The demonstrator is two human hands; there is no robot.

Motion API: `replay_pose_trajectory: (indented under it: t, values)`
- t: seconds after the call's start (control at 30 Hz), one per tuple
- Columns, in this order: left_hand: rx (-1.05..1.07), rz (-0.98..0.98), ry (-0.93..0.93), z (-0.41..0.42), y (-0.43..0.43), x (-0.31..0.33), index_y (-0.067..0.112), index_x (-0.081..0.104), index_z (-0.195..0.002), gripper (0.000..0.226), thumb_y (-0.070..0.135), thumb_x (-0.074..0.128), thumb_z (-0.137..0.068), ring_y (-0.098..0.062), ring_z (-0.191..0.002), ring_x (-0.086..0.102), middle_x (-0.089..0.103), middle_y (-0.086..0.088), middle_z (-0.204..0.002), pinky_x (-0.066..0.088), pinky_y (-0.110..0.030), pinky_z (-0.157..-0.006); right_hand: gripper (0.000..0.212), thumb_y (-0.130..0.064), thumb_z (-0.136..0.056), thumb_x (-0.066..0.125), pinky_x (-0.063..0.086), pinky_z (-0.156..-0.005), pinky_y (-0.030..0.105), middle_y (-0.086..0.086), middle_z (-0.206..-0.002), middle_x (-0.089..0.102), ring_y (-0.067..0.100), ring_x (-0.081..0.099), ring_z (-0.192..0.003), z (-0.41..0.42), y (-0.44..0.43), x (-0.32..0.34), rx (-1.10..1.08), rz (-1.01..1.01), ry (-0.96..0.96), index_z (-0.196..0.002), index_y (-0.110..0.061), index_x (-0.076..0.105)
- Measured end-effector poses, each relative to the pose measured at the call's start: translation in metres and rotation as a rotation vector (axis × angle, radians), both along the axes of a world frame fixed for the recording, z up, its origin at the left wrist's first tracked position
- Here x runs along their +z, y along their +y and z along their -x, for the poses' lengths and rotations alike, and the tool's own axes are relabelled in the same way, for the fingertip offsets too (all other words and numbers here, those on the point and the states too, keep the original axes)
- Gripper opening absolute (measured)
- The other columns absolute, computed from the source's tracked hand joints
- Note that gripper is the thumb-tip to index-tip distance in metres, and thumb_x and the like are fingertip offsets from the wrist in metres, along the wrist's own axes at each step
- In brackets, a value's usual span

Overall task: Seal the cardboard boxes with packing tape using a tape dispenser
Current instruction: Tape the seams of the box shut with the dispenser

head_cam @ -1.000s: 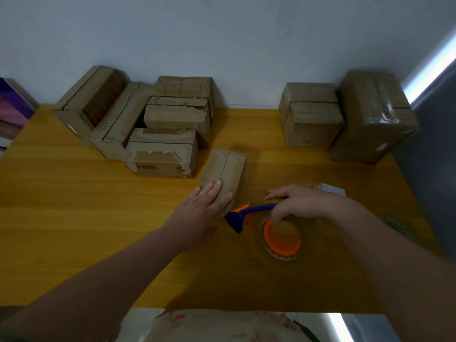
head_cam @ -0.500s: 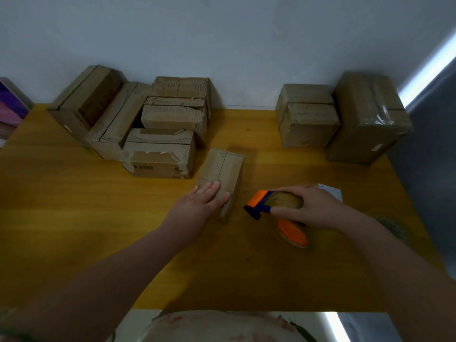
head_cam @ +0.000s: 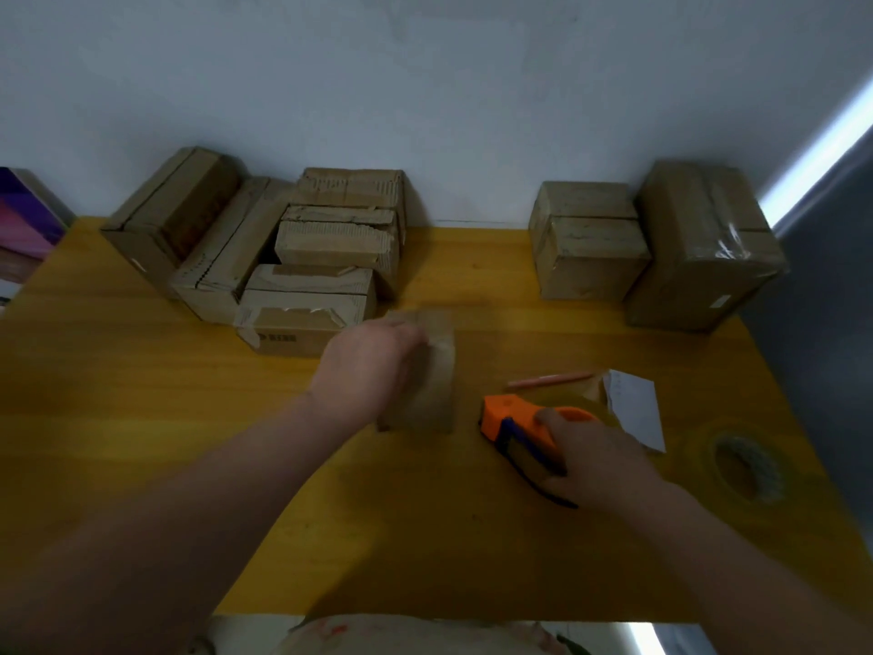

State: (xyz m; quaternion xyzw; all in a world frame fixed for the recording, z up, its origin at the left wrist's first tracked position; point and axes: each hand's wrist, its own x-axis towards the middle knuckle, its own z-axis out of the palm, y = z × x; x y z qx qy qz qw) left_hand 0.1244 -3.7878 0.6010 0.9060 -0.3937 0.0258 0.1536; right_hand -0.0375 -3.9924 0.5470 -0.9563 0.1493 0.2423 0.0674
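Since half a second ago the small cardboard box has been drawn nearer and squared to us on the yellow wooden table. The left hand has slid over the box's left half, and the tape dispenser has swung round so its orange nose points up the table beside the box.

The right hand holds the dispenser from behind, its grip wrapped round the blue handle. The tool sits low, just right of the box and apart from it. The left hand is on the box, but motion blur hides whether its grip is curled over the top or laid flat, so we cannot tell.

We read this as the set-up step: one box is steadied and, as far as we can see, no fresh tape is on it yet. The next move, in our judgement, calls for bringing the dispenser to one end of the box, pressing the tape's free end down and pulling along the flap seam. Meanwhile the left hand would need to pin the light box while staying out of the tape's path.

A cluster of worn boxes stands at the left against the pale wall. A plain box and a tape-wrapped box stand at the right. A pink pen, a white paper slip and a spare tape roll lie beyond and right of the dispenser. A purple object shows at the far left.
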Motion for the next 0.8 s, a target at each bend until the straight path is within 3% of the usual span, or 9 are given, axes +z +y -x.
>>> replay_pose_trajectory:
  t: [0.17, 0.27, 0.37, 0.53, 0.67, 0.73, 0.8]
  values:
    - [-0.062, -0.141, 0.184, -0.020, -0.012, 0.022, 0.023, 0.070, -0.105, 0.020, 0.017, 0.055, -0.093, -0.017, -0.098, 0.060, 0.068, 0.001, -0.102, 0.050, -0.032, -0.084, 0.081, -0.042, -0.084, 0.069, 0.036, -0.055, 0.019, -0.004, -0.129, 0.053, 0.015, 0.059, -0.106, -0.002, 0.004, -0.002, -0.022, -0.037, 0.060, -0.147, -0.033, 0.020]
    - [-0.119, -0.272, 0.324, -0.021, -0.016, 0.022, 0.020, 0.071, -0.103, 0.019, 0.016, 0.057, -0.092, -0.016, -0.098, 0.060, 0.069, 0.002, -0.101, 0.051, -0.032, -0.086, 0.057, -0.051, -0.087, 0.062, 0.041, -0.068, 0.024, -0.006, -0.125, 0.055, 0.014, 0.056, -0.106, -0.012, 0.001, 0.008, -0.053, -0.094, -0.006, -0.137, -0.032, 0.042]
    - [-0.145, -0.297, 0.374, -0.012, -0.021, 0.014, 0.021, 0.070, -0.106, 0.020, 0.015, 0.055, -0.093, -0.017, -0.102, 0.060, 0.068, 0.001, -0.105, 0.051, -0.036, -0.087, 0.043, -0.045, -0.091, 0.060, 0.043, -0.075, 0.023, -0.010, -0.113, 0.059, 0.007, 0.056, -0.096, -0.026, 0.004, 0.016, -0.168, -0.321, -0.224, -0.131, -0.030, 0.053]
    - [-0.073, -0.119, 0.134, 0.008, -0.019, 0.006, 0.025, 0.054, -0.131, 0.041, 0.019, 0.059, -0.091, -0.021, -0.119, 0.052, 0.056, 0.003, -0.130, 0.047, -0.037, -0.095, 0.047, -0.029, -0.092, 0.064, 0.048, -0.090, 0.029, -0.012, -0.127, 0.056, 0.009, 0.056, -0.105, -0.046, 0.019, 0.019, -0.319, -0.756, -0.360, -0.137, -0.031, 0.050]
    - [-0.186, 0.119, -0.160, 0.034, 0.001, 0.003, 0.007, 0.070, -0.100, 0.031, 0.006, 0.078, -0.070, -0.027, -0.087, 0.066, 0.069, -0.011, -0.099, 0.054, -0.036, -0.071, 0.043, -0.026, -0.093, 0.063, 0.054, -0.092, 0.036, -0.015, -0.128, 0.054, 0.010, 0.057, -0.109, -0.049, 0.024, 0.015, -0.392, -0.956, -0.317, -0.133, -0.036, 0.051]
    - [-0.254, 0.145, -0.189, 0.043, 0.013, -0.008, 0.004, 0.072, -0.090, 0.026, 0.006, 0.081, -0.066, -0.028, -0.075, 0.066, 0.070, -0.013, -0.089, 0.054, -0.034, -0.062, 0.037, -0.027, -0.093, 0.063, 0.055, -0.090, 0.036, -0.018, -0.125, 0.055, 0.008, 0.058, -0.108, -0.048, 0.025, 0.014, -0.404, -1.027, -0.306, -0.126, -0.041, 0.053]
    - [-0.258, 0.112, -0.164, 0.050, 0.020, -0.020, 0.006, 0.074, -0.088, 0.025, 0.009, 0.085, -0.065, -0.026, -0.078, 0.069, 0.072, -0.010, -0.090, 0.057, -0.033, -0.063, 0.033, -0.026, -0.092, 0.064, 0.055, -0.091, 0.039, -0.022, -0.121, 0.056, 0.008, 0.058, -0.107, -0.050, 0.026, 0.014, -0.415, -1.065, -0.311, -0.120, -0.042, 0.056]
